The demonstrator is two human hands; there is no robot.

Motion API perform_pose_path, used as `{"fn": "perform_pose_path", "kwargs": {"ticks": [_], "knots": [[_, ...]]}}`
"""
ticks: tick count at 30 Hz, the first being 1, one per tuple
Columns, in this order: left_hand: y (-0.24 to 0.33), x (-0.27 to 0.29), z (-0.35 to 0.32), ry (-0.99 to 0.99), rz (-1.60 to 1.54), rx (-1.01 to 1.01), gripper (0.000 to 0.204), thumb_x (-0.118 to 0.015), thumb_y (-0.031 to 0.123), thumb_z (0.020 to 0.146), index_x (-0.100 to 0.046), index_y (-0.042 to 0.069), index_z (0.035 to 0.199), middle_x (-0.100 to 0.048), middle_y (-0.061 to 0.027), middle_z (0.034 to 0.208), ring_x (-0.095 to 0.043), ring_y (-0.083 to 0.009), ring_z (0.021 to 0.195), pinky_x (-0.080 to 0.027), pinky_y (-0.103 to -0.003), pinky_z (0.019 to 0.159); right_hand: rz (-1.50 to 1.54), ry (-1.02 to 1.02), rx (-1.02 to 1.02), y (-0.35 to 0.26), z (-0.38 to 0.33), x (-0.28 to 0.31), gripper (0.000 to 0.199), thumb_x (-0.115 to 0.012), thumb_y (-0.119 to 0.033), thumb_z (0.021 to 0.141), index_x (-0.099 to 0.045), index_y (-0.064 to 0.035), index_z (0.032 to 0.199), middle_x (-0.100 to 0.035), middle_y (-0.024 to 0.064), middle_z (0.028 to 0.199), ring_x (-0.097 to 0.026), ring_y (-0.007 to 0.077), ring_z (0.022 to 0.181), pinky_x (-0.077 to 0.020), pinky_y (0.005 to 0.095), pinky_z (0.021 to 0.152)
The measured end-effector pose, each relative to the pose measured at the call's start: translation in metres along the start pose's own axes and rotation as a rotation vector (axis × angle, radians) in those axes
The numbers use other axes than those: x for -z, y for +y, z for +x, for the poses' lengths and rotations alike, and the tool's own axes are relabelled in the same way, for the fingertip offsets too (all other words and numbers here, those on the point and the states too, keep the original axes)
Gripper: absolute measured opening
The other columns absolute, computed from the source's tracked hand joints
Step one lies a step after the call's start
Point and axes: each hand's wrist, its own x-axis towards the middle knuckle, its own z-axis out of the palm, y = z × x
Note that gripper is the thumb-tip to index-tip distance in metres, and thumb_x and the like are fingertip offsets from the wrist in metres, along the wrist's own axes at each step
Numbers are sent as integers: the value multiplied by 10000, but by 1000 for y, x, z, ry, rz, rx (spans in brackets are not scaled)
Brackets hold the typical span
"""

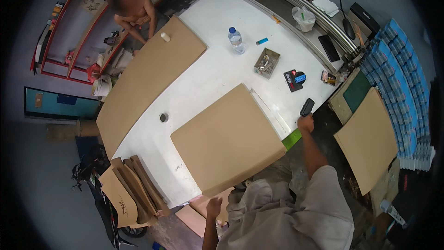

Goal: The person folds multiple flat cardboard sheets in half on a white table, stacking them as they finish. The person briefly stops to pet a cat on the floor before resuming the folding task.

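My right hand (305, 123) is closed on a black hand-held tool (307, 107) with a rounded body, at the right edge of the white table. Its exact kind is not clear. A flat brown cardboard piece (229, 139), thick along its front edge, lies on the table before me. Just below its near edge is my left hand (213, 207), with loosely bent fingers slightly apart and nothing visible in them. Right of the cardboard lie a dark card-like pack with a round blue-and-black item (300, 78) and a small tray of metal bits (267, 63).
A long cardboard sheet (152, 74) covers the table's far left side, where another person (138, 14) sits. A water bottle (236, 40) and a blue lighter (262, 41) stand farther back. Cardboard sheets (367, 139) and stacked blue bundles (400, 88) are at right; folded cardboard (132, 190) leans at left.
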Motion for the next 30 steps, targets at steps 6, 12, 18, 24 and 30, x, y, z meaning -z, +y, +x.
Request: {"fn": "perform_pose_path", "kwargs": {"ticks": [6,12,18,24,30], "knots": [[-111,-67,-102,-411,238,70,252,-638,242,975,-686,90,1169,-761,-102,894,-752,-191,793,-610,-429,653,43,77,-84,-37,-9,30,953,-745,-687,803,-454,-49,1447,-533,251,1403,-593,429,1293,-537,573,999],[-58,-79,-59,-59,-622,663,432,-701,430,991,-751,13,1092,-787,-151,1026,-765,-220,900,-607,-361,731,-15,126,-71,-30,37,-4,828,-689,-617,911,-473,-10,1431,-547,295,1364,-664,478,1170,-575,583,934],[71,-3,0,192,-510,410,605,-690,515,990,-686,-36,1241,-771,-223,1092,-753,-326,1034,-578,-416,921,191,573,391,7,58,45,670,-688,-598,939,-706,53,1098,-736,296,1069,-726,457,1002,-581,525,861],[70,-8,-4,113,-485,444,681,-714,561,942,-663,-25,1286,-769,-226,1110,-747,-342,1069,-580,-419,929,-322,864,231,93,173,159,767,-573,-698,975,-679,61,1014,-727,255,961,-724,458,799,-615,514,721],[34,-41,-41,-124,-411,624,555,-659,536,895,-776,58,1152,-738,-263,1211,-711,-399,1156,-556,-457,997,-492,660,207,92,167,169,677,-618,-614,984,-617,16,1233,-674,254,1145,-661,445,1028,-547,553,882]]}}
